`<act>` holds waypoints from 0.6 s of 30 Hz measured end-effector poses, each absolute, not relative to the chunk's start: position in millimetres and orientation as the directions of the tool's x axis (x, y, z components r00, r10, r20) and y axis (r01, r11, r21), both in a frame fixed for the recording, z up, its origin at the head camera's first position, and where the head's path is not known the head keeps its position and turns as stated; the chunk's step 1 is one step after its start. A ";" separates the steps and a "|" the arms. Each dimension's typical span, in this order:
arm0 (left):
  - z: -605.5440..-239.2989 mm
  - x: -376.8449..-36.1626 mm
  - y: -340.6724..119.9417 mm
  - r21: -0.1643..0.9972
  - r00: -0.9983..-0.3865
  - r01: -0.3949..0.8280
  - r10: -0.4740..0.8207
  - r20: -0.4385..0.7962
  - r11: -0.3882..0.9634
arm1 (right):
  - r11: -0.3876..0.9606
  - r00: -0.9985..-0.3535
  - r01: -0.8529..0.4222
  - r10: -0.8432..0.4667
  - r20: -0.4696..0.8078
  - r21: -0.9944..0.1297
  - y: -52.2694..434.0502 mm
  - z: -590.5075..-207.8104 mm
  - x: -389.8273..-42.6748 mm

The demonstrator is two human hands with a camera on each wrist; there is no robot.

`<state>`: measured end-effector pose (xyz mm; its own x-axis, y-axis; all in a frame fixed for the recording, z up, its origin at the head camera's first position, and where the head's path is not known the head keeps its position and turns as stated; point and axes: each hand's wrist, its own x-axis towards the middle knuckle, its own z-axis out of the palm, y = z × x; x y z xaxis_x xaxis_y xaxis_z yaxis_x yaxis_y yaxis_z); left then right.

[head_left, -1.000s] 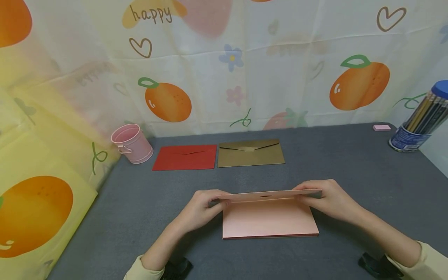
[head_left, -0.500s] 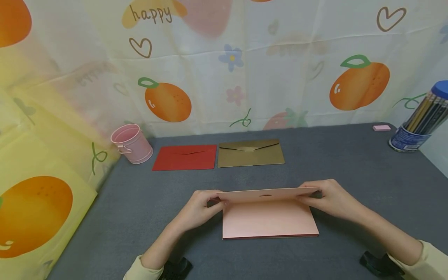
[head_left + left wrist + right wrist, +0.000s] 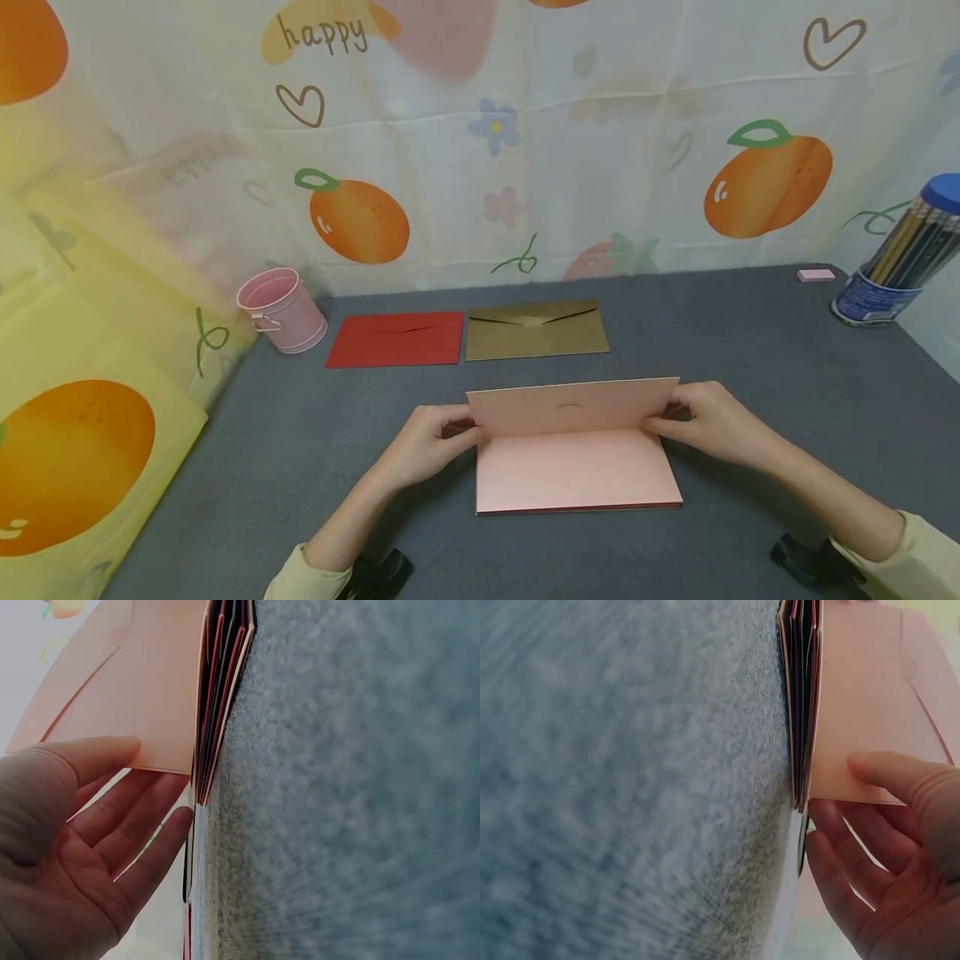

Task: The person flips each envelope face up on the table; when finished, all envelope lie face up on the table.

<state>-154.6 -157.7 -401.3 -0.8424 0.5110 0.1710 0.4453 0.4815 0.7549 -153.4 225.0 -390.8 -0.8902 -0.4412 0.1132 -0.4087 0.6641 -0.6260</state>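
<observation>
Pale-pink envelope (image 3: pixel 577 475) near centre of table (image 3: pixel 600 567); far panel (image 3: pixel 525 412) raised. Left hand (image 3: pixel 431 446), right hand (image 3: pixel 716 425) each pinch panel's side edge, thumb in front, fingers behind. Likely light, stiffish, smooth paper; creases easily. Best hold: both edges, by fold.

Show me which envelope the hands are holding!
The tilted pink envelope, pinched at its sides by the left hand and right hand; the red envelope and gold envelope lie flat behind, untouched.

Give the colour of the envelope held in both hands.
The held envelope is pale pink, leaning peach; the head view shows it best.
</observation>
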 end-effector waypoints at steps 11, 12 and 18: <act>-394.0 -168.0 -139.6 0.797 -0.889 0.357 0.439 0.130 0.487 | 0.643 -0.949 -0.251 -0.310 0.055 -0.724 238.1 -391.2 -162.8; -393.9 -170.3 -137.2 0.808 -0.894 0.342 0.431 0.123 0.480 | 0.637 -0.955 -0.227 -0.295 0.039 -0.737 239.9 -391.4 -164.3; -391.8 -183.8 -117.3 0.939 -0.931 0.127 0.365 0.002 0.319 | 0.514 -0.970 -0.071 -0.235 -0.061 -0.855 254.3 -393.9 -174.6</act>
<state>-183.8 -117.3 -391.8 -0.9312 0.3645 0.0024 0.1273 0.3190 0.9392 -174.6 254.3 -393.9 -0.9701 -0.2347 -0.0610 -0.0707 0.5141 -0.8548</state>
